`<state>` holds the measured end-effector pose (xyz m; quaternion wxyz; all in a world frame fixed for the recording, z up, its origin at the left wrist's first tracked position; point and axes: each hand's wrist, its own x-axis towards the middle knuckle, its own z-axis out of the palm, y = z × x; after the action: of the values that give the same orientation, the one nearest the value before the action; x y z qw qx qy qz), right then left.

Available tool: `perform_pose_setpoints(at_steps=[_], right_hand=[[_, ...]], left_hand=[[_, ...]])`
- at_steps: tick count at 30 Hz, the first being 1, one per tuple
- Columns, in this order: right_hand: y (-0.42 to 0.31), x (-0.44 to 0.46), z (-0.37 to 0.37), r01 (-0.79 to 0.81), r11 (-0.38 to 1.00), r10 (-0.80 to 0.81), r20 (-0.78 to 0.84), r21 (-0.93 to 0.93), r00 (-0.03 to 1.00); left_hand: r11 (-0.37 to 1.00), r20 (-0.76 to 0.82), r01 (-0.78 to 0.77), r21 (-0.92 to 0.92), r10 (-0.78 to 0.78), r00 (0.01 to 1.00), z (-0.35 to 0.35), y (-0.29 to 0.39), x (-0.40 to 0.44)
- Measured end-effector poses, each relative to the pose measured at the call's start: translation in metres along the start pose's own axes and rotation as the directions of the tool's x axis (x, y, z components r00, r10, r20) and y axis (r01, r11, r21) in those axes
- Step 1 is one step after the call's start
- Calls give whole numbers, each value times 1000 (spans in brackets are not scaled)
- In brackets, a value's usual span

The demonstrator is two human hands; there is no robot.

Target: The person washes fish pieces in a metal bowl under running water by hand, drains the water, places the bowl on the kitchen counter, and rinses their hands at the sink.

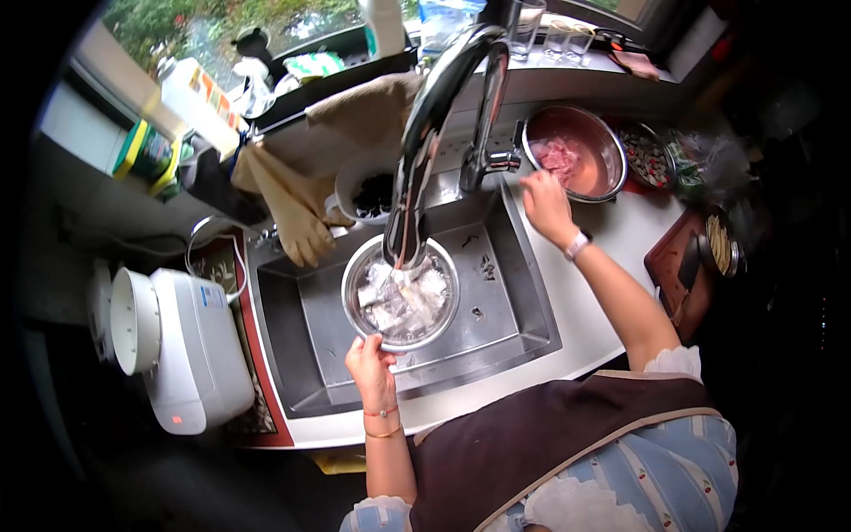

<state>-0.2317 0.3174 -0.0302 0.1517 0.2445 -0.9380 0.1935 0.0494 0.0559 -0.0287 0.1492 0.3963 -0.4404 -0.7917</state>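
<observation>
In the sink [496,310], a round metal bowl [348,306] holds water and whitish pieces [390,306] under the running faucet [421,133]. My left hand [372,368] is closed on the bowl's near rim, thumb and fingers pinching it. Off to the right on the counter stands another metal bowl [623,160] with pink meat [557,158] in reddish water. At its near left rim, my right hand [547,208] has its fingers curled next to the meat; whether they grip the rim or something else is hidden.
A white container [350,182] with dark pieces sits behind the sink, beside hanging rubber gloves [297,208]. Left of the sink stands a white appliance [199,350]. To the right are a bowl of chopped food [647,155], a cutting board [669,253] and a knife [690,262].
</observation>
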Motion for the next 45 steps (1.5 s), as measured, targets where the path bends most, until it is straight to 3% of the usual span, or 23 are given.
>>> perform_pose_setpoints(at_steps=[2, 6, 8, 15, 18, 19, 20, 21, 22, 24, 26, 27, 30, 36, 37, 38, 39, 40, 42, 43, 44, 45], right_hand=[[13, 35, 2, -20, 996, 9, -125, -86, 992], [40, 82, 15, -164, 945, 137, -112, -282, 984], [41, 96, 12, -322, 936, 328, 18, -140, 945], [56, 115, 44, -431, 854, 402, 155, 293, 902], [37, 110, 36, -343, 935, 341, 40, 90, 939], [26, 101, 39, -291, 953, 297, -67, 83, 953], [10, 88, 35, -230, 966, 247, -159, 120, 956], [-4, 69, 42, -69, 961, 170, -371, 269, 913], [-29, 47, 27, -48, 886, 225, -335, 462, 915], [-59, -5, 22, -188, 585, 346, -32, 789, 938], [-67, -60, 43, -269, 549, 377, 54, 792, 925], [-67, -84, 50, -387, 443, 425, 191, 808, 885], [-52, -141, 79, -646, 355, 545, 412, 676, 731], [-35, -180, 102, -778, 532, 515, 602, 334, 610], [-37, -182, 113, -720, 574, 484, 548, 390, 682], [-38, -180, 123, -726, 568, 489, 550, 389, 677], [-39, -175, 136, -664, 649, 450, 515, 372, 729], [-38, -172, 151, -595, 722, 404, 482, 354, 777], [-32, -164, 179, -575, 744, 363, 517, 340, 776], [-32, -159, 187, -512, 834, 343, 535, 204, 772], [-33, -157, 195, -430, 900, 326, 555, 64, 765], [-33, -163, 211, -484, 871, 377, 512, 87, 772]], left_hand=[[1000, 4, 0, -7, 0, 1000, -4, -4, 4], [1000, -13, 9, -18, -9, 1000, -8, -5, 7], [1000, -22, 15, 6, -15, 1000, -7, -1, 6], [997, -31, -6, 75, 8, 999, -2, 3, 9], [995, -20, 20, 96, -18, 1000, 9, 0, 13], [993, -4, 40, 113, -39, 999, 10, -4, 17], [990, 14, 61, 129, -63, 998, 12, -9, 21], [986, 18, 89, 140, -93, 996, 17, -14, 25], [983, 16, 101, 151, -105, 994, 19, -24, 31], [962, 44, 176, 207, -189, 981, 17, -52, 48], [932, 69, 229, 280, -258, 964, 17, -83, 66], [913, 85, 270, 306, -309, 947, 17, -100, 75], [850, 76, 374, 371, -430, 900, 27, -139, 91], [826, 62, 487, 284, -523, 850, 31, -202, 117], [816, 75, 503, 283, -542, 837, 34, -206, 119], [807, 87, 518, 282, -559, 824, 36, -210, 121], [805, 82, 518, 289, -560, 824, 37, -213, 121], [801, 13, 496, 335, -530, 848, 36, -218, 122], [791, -65, 471, 391, -487, 871, 38, -223, 121], [686, 9, 22, 727, -42, 999, 40, -224, 118], [290, 255, -360, 887, 344, 904, 46, -217, 115], [363, 267, -313, 878, 170, 948, 51, -207, 114]])
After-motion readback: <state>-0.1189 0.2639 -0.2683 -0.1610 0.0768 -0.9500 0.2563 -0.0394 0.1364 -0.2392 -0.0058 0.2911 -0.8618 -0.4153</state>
